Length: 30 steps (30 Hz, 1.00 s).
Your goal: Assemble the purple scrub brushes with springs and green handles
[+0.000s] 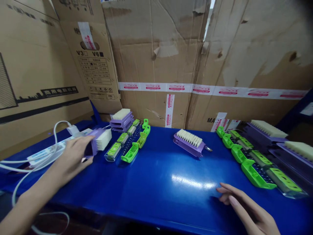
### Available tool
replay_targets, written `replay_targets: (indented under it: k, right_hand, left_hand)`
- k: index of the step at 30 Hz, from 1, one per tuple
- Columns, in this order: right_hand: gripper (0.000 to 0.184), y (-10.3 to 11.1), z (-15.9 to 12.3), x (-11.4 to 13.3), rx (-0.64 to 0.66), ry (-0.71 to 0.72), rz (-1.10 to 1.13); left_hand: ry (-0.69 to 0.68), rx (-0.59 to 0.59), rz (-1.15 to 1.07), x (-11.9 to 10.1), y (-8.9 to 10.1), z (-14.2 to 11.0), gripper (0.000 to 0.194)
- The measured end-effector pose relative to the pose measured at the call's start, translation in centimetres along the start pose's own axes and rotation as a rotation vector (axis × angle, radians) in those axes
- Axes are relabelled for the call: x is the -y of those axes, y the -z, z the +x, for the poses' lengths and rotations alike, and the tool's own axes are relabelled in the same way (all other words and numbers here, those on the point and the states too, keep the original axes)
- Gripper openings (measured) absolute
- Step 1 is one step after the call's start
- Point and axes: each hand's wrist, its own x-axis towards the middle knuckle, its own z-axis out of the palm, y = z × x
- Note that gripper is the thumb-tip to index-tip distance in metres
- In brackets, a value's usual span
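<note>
My left hand [73, 150] is closed around a purple brush block with cream bristles [103, 140], raised on its side above the left part of the table, bristles facing right. A similar purple brush [188, 143] lies bristles up in the middle, a small metal piece sticking out of its right end. Low on the right, my right hand [246, 207] holds nothing; its fingers are bent a little and apart, close to the blue table [146, 189]. At the back left stand stacked purple brushes [121, 119]. Two more purple brushes [269, 129] sit at the far right.
Green plastic holders [130, 153] and clear cases with green labels [114, 150] line the left side. More green holders [254, 174] and cases [286, 179] line the right. A white power strip [46, 151] with cables lies at left. Cardboard walls [151, 65] enclose the back.
</note>
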Motion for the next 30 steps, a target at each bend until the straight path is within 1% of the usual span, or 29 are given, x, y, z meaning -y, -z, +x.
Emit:
replay_targets:
  k: [2,3,4,6,9,15,17,20,22,24,25,27,29,30]
  right_hand:
    - [0.033,0.0,0.0,-0.2,0.004,0.001,-0.006]
    - [0.033,0.0,-0.1,-0.3,0.002,0.001,-0.011]
    - [0.032,0.0,-0.1,-0.4,0.000,0.002,-0.016]
    - [0.032,-0.1,-0.1,-0.6,0.000,0.005,-0.024]
    - [0.031,-0.1,-0.1,-0.6,-0.001,0.017,-0.030]
    - [0.029,0.0,-0.1,-0.5,-0.001,0.034,-0.033]
    - [0.029,0.0,-0.1,-0.5,0.003,0.032,-0.034]
    - [0.030,-0.1,0.0,-0.5,0.002,0.033,-0.031]
    - [0.030,-0.1,0.0,-0.5,0.009,0.040,-0.032]
    - [0.031,-0.1,-0.1,-0.4,0.015,0.040,-0.033]
    - [0.032,0.0,-0.1,-0.4,0.021,0.039,-0.036]
    - [0.034,0.2,-0.1,-0.4,0.034,0.040,-0.061]
    - [0.035,0.5,0.5,-0.3,0.045,0.064,-0.131]
    - [0.035,0.7,1.0,-0.2,0.045,0.087,-0.180]
  left_hand:
    - [-0.245,0.081,0.019,0.7,0.2,-0.1,0.049]
    - [-0.334,0.128,0.046,0.9,0.5,-0.1,0.049]
    - [-0.381,0.163,0.075,0.9,0.8,-0.1,0.050]
    - [-0.438,0.196,0.125,0.7,1.4,-0.1,0.052]
    - [-0.499,0.171,0.137,0.6,1.9,0.1,0.055]
    - [-0.624,0.236,0.024,0.7,1.7,-0.2,0.058]
    - [-0.678,0.233,-0.005,0.6,1.7,-0.4,0.058]
    - [-0.720,0.208,0.023,0.7,1.7,-0.7,0.058]
    - [-0.716,0.137,0.071,1.0,1.5,-1.0,0.058]
    - [-0.661,0.050,0.119,1.3,1.3,-1.4,0.056]
    - [-0.602,0.019,0.144,1.4,1.2,-1.5,0.054]
    - [-0.432,-0.001,0.187,1.4,0.9,-1.8,0.054]
    - [-0.288,0.025,0.195,1.3,0.4,-1.9,0.057]
    - [-0.246,0.037,0.186,1.4,0.0,-1.9,0.057]
